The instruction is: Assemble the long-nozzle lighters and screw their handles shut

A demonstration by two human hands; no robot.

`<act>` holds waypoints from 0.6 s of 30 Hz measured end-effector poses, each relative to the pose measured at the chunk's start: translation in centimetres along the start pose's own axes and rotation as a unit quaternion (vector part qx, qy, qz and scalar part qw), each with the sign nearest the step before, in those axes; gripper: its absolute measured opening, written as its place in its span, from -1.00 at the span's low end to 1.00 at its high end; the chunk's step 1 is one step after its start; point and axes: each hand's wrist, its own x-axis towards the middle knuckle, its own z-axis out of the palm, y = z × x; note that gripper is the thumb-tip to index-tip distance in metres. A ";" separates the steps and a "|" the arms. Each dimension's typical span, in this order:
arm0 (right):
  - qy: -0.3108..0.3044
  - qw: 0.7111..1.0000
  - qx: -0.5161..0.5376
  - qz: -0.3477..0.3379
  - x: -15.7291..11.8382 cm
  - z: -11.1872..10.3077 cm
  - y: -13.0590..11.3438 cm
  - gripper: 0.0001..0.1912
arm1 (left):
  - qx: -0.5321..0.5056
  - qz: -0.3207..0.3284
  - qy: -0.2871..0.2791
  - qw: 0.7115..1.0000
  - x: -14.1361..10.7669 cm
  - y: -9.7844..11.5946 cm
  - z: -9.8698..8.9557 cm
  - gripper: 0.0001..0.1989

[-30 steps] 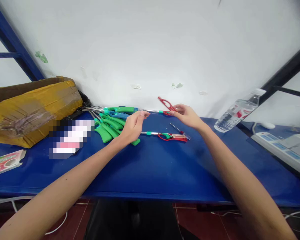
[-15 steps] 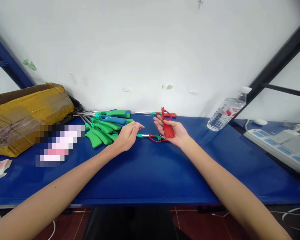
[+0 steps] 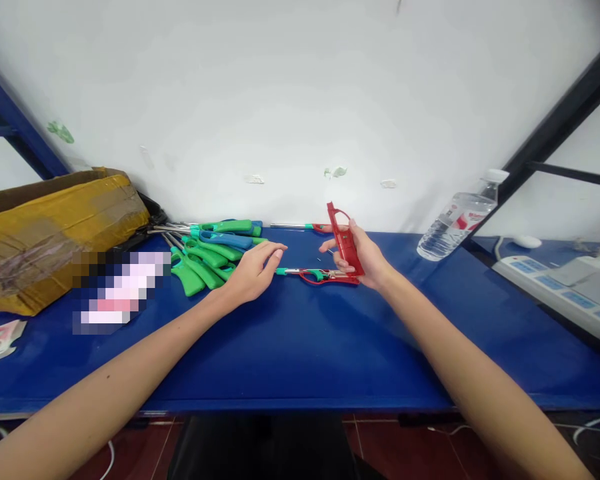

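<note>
My right hand (image 3: 370, 260) is raised above the table, gripping one red half of a lighter handle shell (image 3: 346, 243), hollow side showing. Beneath and left of it lies an opened lighter (image 3: 323, 275), its inner parts exposed in the other red half, its green collar and metal tube toward my left hand. My left hand (image 3: 254, 273) hovers near the tube end, fingers stretched out with nothing in them. Farther back, a second red lighter (image 3: 320, 228) lies along the wall, its handle partly behind the raised shell.
Left of my left hand, green and blue lighters (image 3: 213, 248) lie piled. A taped cardboard box (image 3: 55, 233) stands at the far left. At the right are a tilted water bottle (image 3: 453, 223) and a white power strip (image 3: 560, 287). The blue table (image 3: 290, 353) meets a white wall.
My right hand has lifted the red shell half up and rightward and turned it, uncovering more of the opened lighter. My left hand stays in nearly the same place.
</note>
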 end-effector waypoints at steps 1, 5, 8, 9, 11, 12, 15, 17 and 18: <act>0.000 0.996 -0.074 -0.041 -0.4 -0.2 -0.1 -0.46 | 0.010 0.004 -0.001 1.000 0.0 -0.1 0.1 -0.63; -0.027 0.883 -0.431 -0.184 -1.7 -1.0 -0.3 -0.48 | 0.033 0.013 -0.003 0.999 -0.2 -0.3 0.2 -0.66; -0.055 0.775 -0.585 -0.233 -1.5 -1.6 0.1 -0.52 | 0.044 0.011 -0.003 0.999 -0.2 -0.3 0.3 -0.65; -0.066 0.762 -0.599 -0.238 -1.3 -1.8 0.3 -0.53 | 0.049 0.009 -0.005 0.999 -0.2 -0.3 0.3 -0.64; -0.095 0.754 -0.604 -0.239 -0.9 -2.1 0.7 -0.52 | 0.064 0.007 -0.013 0.998 -0.2 -0.2 0.3 -0.60; -0.110 0.753 -0.603 -0.238 -0.7 -2.2 0.8 -0.53 | 0.076 0.009 -0.020 0.997 -0.2 -0.2 0.3 -0.59; -0.142 0.749 -0.606 -0.226 -0.5 -2.4 1.1 -0.60 | 0.120 0.029 -0.038 0.992 -0.3 0.0 0.3 -0.62; -0.153 0.749 -0.608 -0.215 -0.4 -2.4 1.2 -0.63 | 0.145 0.054 -0.050 0.987 -0.5 0.0 0.4 -0.64; -0.156 0.749 -0.608 -0.209 -0.4 -2.4 1.3 -0.63 | 0.153 0.068 -0.056 0.984 -0.5 0.0 0.4 -0.64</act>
